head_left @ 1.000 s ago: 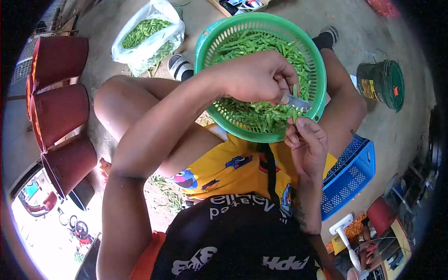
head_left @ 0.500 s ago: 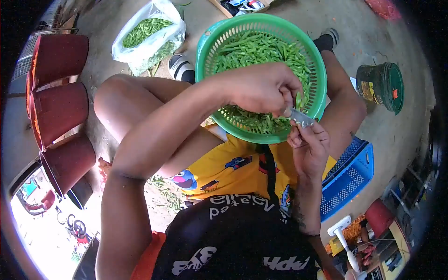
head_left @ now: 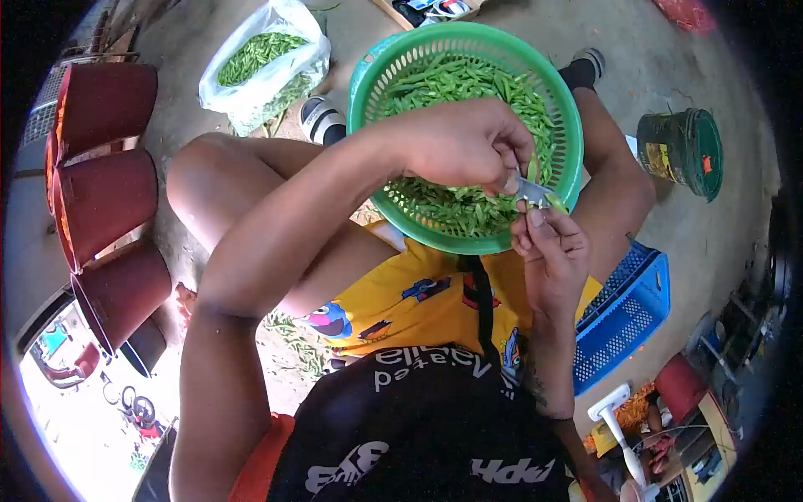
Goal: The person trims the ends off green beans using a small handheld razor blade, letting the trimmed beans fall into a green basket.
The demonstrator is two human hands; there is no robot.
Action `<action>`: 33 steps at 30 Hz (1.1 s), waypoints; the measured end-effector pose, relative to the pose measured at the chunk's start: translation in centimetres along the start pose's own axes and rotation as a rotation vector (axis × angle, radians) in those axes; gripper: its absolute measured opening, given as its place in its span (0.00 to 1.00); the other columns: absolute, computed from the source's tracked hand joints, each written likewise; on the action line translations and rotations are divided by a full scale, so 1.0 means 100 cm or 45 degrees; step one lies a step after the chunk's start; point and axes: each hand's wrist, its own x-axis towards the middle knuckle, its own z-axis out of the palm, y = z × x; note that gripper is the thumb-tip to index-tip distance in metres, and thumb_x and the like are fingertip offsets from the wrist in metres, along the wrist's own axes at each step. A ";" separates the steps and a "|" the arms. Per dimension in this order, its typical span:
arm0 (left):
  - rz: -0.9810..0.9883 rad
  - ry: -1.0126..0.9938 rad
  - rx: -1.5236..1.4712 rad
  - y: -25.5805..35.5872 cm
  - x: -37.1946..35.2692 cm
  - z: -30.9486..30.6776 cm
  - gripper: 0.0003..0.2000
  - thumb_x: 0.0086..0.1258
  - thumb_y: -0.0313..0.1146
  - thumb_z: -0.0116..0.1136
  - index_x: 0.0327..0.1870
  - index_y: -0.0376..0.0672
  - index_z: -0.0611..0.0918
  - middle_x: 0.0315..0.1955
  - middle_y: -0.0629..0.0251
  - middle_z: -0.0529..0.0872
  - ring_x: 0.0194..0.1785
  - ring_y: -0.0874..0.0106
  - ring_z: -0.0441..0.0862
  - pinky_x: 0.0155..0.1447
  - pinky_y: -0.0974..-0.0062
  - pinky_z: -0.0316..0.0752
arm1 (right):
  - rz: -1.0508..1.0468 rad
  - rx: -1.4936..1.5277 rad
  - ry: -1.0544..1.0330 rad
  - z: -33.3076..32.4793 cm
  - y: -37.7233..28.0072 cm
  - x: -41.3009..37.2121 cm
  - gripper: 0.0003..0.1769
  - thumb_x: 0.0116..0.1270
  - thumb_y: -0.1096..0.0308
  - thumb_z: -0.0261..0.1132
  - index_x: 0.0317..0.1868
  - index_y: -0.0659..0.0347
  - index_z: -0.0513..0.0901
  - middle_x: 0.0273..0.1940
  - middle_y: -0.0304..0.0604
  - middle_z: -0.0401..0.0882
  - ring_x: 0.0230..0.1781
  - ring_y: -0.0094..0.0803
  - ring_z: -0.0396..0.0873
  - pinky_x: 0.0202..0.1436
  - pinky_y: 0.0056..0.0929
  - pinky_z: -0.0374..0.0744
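**Grey floor [head_left: 644, 75] of a work area, with a green basket [head_left: 572, 125] of cut pods [head_left: 452, 79] set between a seated person's bent legs [head_left: 242, 180]**

The floor extended around the person, with green scraps [head_left: 294, 343] scattered near the lower left. The basket, round and perforated, tilted slightly toward the viewer in this wide-angle projection; whether it rested on the floor or against the legs could not be determined. The pods filled much of its interior.

The left hand [head_left: 473, 146], extended across the basket, was closed around a small knife [head_left: 530, 193], the handle of which was largely concealed by the grip. The blade pointed toward the right hand [head_left: 556, 251]. This hand, turned palm upward at the near right part of the rim, pinched a green pod [head_left: 555, 202] between thumb and finger, immediately beside the blade. A second green piece [head_left: 533, 167] lay next to the left hand; whether it was held could not be established.

Beyond the legs, at upper left, stood a translucent plastic bag [head_left: 314, 52] containing further pods. A dark green bucket [head_left: 679, 155] and a blue crate [head_left: 623, 335] lay to the right, the crate nearer the person. Three reddish-brown tubs [head_left: 109, 109] formed a row along the left.
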 end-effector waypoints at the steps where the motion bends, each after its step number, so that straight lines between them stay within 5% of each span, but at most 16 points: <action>1: 0.010 -0.031 0.021 -0.001 0.001 0.000 0.04 0.70 0.19 0.67 0.43 0.34 0.87 0.31 0.72 0.86 0.37 0.81 0.81 0.42 0.80 0.75 | -0.044 -0.039 -0.011 0.000 0.001 0.000 0.14 0.80 0.73 0.68 0.59 0.73 0.87 0.39 0.47 0.91 0.32 0.21 0.79 0.38 0.21 0.75; 5: 0.021 -0.015 0.028 0.000 -0.002 -0.005 0.06 0.70 0.19 0.66 0.45 0.33 0.88 0.33 0.71 0.87 0.38 0.81 0.82 0.43 0.79 0.76 | -0.094 -0.050 0.103 0.006 0.002 -0.001 0.13 0.79 0.74 0.69 0.58 0.73 0.88 0.39 0.47 0.91 0.32 0.21 0.80 0.38 0.21 0.75; 7: 0.008 0.241 -0.034 0.003 -0.006 -0.019 0.08 0.70 0.19 0.65 0.48 0.32 0.88 0.34 0.69 0.89 0.38 0.80 0.84 0.45 0.79 0.78 | -0.135 -0.053 -0.024 -0.004 0.003 0.001 0.11 0.79 0.74 0.69 0.56 0.72 0.88 0.39 0.48 0.91 0.32 0.22 0.80 0.38 0.21 0.75; 12: 0.000 -0.058 0.188 0.011 -0.004 0.001 0.13 0.69 0.20 0.64 0.53 0.32 0.88 0.34 0.69 0.89 0.38 0.80 0.83 0.45 0.79 0.78 | -0.132 -0.052 0.012 0.001 0.007 0.001 0.09 0.79 0.74 0.69 0.52 0.71 0.89 0.37 0.47 0.91 0.32 0.22 0.80 0.38 0.22 0.75; 20: -0.012 0.089 0.009 -0.001 -0.004 -0.009 0.11 0.69 0.18 0.66 0.51 0.34 0.89 0.32 0.73 0.86 0.36 0.82 0.80 0.43 0.80 0.75 | -0.136 -0.186 0.024 -0.004 0.005 0.001 0.11 0.80 0.74 0.68 0.57 0.72 0.87 0.37 0.46 0.90 0.32 0.22 0.79 0.38 0.22 0.75; 22: -0.008 0.037 0.009 -0.005 0.000 -0.003 0.11 0.69 0.18 0.66 0.51 0.34 0.89 0.32 0.73 0.86 0.36 0.82 0.80 0.42 0.80 0.75 | 0.056 0.152 0.023 0.000 0.006 0.003 0.13 0.83 0.72 0.64 0.59 0.72 0.85 0.41 0.47 0.90 0.33 0.23 0.78 0.39 0.24 0.76; 33: -0.036 0.108 0.034 0.001 -0.006 -0.013 0.09 0.71 0.22 0.69 0.50 0.35 0.91 0.33 0.72 0.88 0.37 0.83 0.82 0.42 0.81 0.78 | 0.048 0.306 -0.104 0.002 0.011 0.015 0.11 0.84 0.70 0.64 0.55 0.70 0.86 0.36 0.40 0.84 0.33 0.23 0.75 0.40 0.26 0.74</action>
